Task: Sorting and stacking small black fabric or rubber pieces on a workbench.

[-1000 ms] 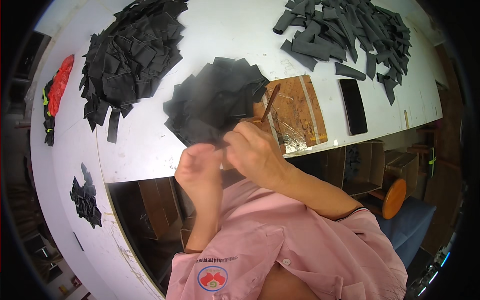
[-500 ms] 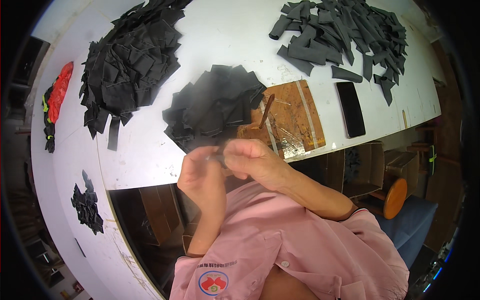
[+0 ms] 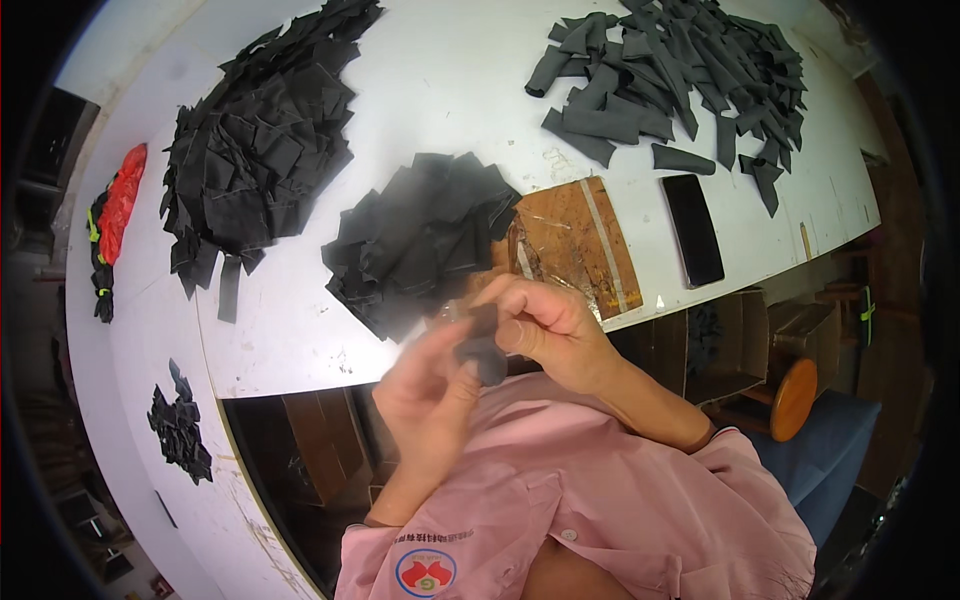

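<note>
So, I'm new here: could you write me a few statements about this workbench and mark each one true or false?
1. Both hands are empty. False: the left hand and right hand hold a dark fabric piece.
2. A black smartphone lies right of the brown board. True.
3. The smartphone's screen is lit. False: it is dark.
4. Curled grey fabric strips are heaped toward the top right. True.
5. The person's shirt is blue. False: it is pink.

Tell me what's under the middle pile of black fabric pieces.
White tabletop shows along the left of the middle pile, and the brown board meets its right side. What lies directly beneath is covered and can't be seen.
</note>
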`<move>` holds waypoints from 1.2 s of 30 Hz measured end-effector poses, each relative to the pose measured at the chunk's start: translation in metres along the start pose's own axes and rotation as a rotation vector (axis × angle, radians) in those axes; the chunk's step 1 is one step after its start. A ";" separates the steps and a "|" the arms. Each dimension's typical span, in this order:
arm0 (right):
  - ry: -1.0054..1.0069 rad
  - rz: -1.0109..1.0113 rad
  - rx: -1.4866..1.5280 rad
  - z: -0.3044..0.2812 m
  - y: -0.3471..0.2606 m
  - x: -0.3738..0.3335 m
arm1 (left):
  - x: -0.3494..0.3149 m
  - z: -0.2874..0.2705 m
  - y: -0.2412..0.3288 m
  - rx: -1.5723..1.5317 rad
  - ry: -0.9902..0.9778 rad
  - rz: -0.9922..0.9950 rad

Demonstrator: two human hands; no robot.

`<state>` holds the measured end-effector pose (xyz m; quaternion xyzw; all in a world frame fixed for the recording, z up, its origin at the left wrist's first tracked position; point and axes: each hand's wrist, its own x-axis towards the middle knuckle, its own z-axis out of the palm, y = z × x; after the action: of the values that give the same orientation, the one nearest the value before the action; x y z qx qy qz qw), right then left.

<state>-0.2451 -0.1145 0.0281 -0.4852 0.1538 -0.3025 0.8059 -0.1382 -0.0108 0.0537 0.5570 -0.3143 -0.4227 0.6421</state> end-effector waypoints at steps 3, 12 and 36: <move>0.050 -0.129 -0.404 0.007 -0.028 -0.001 | 0.009 0.010 -0.006 0.312 0.118 0.275; 0.033 -0.181 -0.476 0.007 -0.086 0.021 | 0.056 0.028 0.043 -0.838 -0.466 -0.067; 0.166 -0.152 -0.606 -0.035 -0.038 0.039 | 0.072 0.026 0.011 0.047 -0.100 0.495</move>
<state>-0.2470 -0.1770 0.0459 -0.6869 0.2654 -0.3409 0.5844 -0.1267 -0.0869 0.0644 0.4559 -0.4823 -0.2722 0.6967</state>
